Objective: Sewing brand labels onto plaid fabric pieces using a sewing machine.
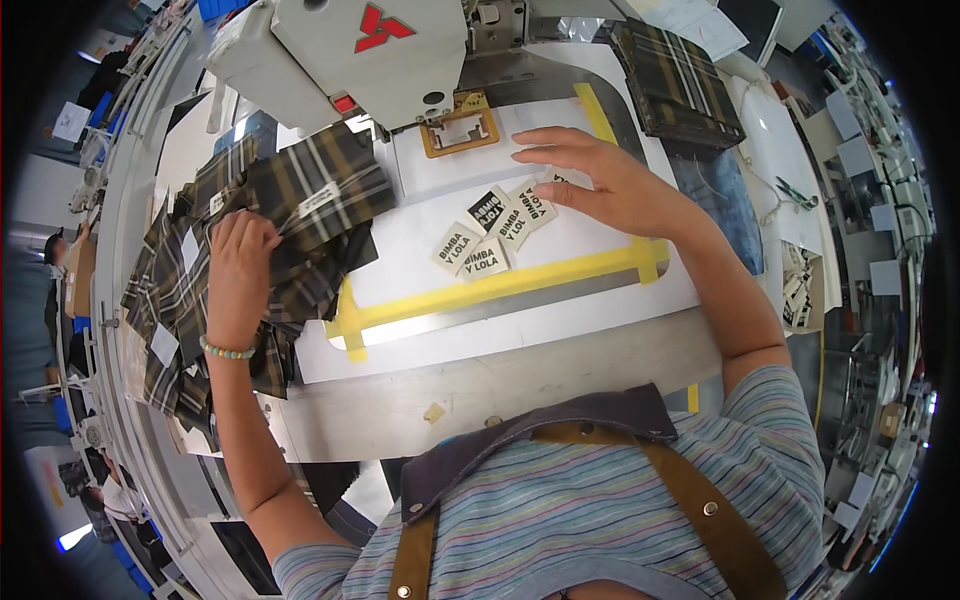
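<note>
My left hand (240, 245) is closed on a brown, black and white plaid fabric piece (335, 165), on top of a rumpled heap of the same cloth. A small white label (318, 200) lies on that piece. My right hand (610, 180) hovers with fingers apart at the right end of a spread of loose fabric labels (457, 248). Most labels are white with dark print, and one label (489, 210) is black. Behind them, an orange-yellow clamp frame (432, 143) sits beneath the head of a white sewing machine (370, 50).
Yellow tape (500, 284) borders the white work sheet. A folded plaid stack (675, 85) lies at the far right. Further right are green-handled snips (797, 193) and an open box (800, 285) of labels. The metal table edge (560, 365) runs close to my body.
</note>
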Demonstrator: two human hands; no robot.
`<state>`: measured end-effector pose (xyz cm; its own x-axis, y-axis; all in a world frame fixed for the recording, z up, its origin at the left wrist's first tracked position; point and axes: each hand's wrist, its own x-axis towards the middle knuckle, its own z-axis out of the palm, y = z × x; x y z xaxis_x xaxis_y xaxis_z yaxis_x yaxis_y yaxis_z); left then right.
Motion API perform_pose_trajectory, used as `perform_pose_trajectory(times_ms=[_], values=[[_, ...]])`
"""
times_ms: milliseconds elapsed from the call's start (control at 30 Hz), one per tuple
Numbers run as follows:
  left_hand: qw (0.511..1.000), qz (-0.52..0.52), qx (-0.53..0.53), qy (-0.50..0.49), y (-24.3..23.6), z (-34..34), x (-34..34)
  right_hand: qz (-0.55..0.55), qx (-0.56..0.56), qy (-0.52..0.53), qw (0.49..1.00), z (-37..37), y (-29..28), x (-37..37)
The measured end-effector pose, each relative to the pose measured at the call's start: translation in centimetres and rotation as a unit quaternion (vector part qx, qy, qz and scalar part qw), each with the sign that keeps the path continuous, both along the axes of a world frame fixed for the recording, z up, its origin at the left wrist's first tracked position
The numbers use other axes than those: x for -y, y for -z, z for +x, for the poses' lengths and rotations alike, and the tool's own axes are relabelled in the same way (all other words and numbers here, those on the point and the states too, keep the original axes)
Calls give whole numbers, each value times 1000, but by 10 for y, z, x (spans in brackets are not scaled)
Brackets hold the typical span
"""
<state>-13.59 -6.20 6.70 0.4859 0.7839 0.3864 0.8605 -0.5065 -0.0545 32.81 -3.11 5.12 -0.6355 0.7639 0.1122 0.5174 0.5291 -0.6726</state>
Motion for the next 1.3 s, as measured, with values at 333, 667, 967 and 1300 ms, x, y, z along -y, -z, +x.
perform_pose_trajectory(times_ms=[333, 667, 967, 1300], values=[[993, 15, -69, -95, -7, 2, -13, 47, 44, -6, 998, 4, 7, 6], [997, -61, -18, -43, 82, 31, -36, 197, 70, -84, 974, -55, 8, 7], [999, 6, -18, -34, 67, 33, -22, 219, 68, -149, 962, -96, 31, -10], [971, -121, 150, 140, 33, 131, -19, 149, 69, -135, 977, -47, 20, 0]])
